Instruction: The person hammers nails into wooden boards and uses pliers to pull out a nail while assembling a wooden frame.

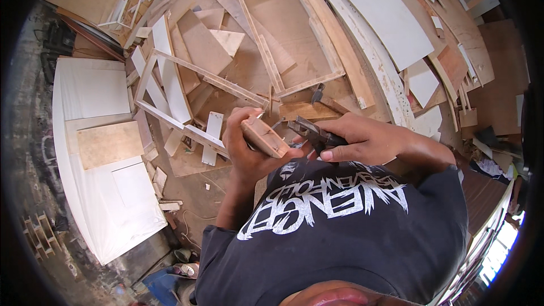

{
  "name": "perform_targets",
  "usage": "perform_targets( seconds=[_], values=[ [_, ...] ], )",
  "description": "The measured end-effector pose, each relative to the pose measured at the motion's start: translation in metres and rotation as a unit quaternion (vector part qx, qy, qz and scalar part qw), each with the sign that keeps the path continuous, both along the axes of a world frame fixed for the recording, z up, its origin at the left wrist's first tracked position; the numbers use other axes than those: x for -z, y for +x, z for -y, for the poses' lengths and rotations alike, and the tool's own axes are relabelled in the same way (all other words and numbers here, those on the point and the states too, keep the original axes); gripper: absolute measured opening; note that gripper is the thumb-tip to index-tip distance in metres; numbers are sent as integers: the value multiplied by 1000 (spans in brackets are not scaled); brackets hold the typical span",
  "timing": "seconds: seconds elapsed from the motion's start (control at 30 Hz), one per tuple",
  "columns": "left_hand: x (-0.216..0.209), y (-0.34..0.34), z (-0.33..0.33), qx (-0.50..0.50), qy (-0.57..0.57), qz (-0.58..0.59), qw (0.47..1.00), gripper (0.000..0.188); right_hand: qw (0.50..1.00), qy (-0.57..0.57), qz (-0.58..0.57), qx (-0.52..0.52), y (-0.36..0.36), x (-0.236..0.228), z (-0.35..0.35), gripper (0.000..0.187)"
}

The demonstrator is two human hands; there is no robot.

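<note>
My left hand [239,146] is closed around a short wooden block [264,137], thumb at its near end and fingers at its far side. Black-handled pincers [311,134] are gripped in my right hand [362,139], with their dark metal jaws pointing left toward the block. A small gap shows between the jaws and the block. A thin dark sliver stands by the block's upper edge, too small to make out. Just beyond the hands a hammer [318,94] lies on the work surface beside a short wooden board [306,111].
Two light wooden frames lie beyond, one on the left [198,69] and one farther right [289,88], among loose offcuts. Long white panels [379,17] curve along the right. At the left are white boards [93,93] with a plywood piece [110,144] on top.
</note>
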State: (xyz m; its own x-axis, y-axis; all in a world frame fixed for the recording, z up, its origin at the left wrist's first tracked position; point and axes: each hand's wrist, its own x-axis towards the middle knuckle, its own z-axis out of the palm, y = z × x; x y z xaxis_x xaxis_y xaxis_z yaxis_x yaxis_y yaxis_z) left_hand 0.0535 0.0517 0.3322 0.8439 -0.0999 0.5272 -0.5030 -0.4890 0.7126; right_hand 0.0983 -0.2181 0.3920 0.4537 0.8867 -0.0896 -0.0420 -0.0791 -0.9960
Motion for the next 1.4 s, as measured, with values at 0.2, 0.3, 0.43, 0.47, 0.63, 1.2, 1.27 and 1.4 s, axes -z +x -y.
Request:
perform_targets(
  seconds=[0.2,0.3,0.43,0.47,0.63,1.2,1.27,1.4],
  values=[
    [2,-5,3,-41,26,47,998,112,998,-28,50,33,-3,-6,-2,29],
    [-5,-5,8,-45,48,65,996,113,996,-14,52,67,-7,-5,-3,26],
    [-6,-5,13,-46,68,75,994,110,993,-37,106,49,-8,0,-5,25],
    [-5,-5,14,-48,86,92,991,110,990,-48,123,41,-8,-1,-5,27],
    [-1,-11,14,-64,76,84,991,109,996,-35,62,53,-11,4,-7,25],
    [23,-3,4,106,-106,7,989,54,994,-9,-27,101,-30,35,-19,45],
    [20,-7,15,92,-146,-22,985,56,994,-18,-22,104,-29,40,-19,47],
    [29,-7,37,54,-268,-82,958,72,986,-2,-11,164,-38,46,-29,46]
  ],
)
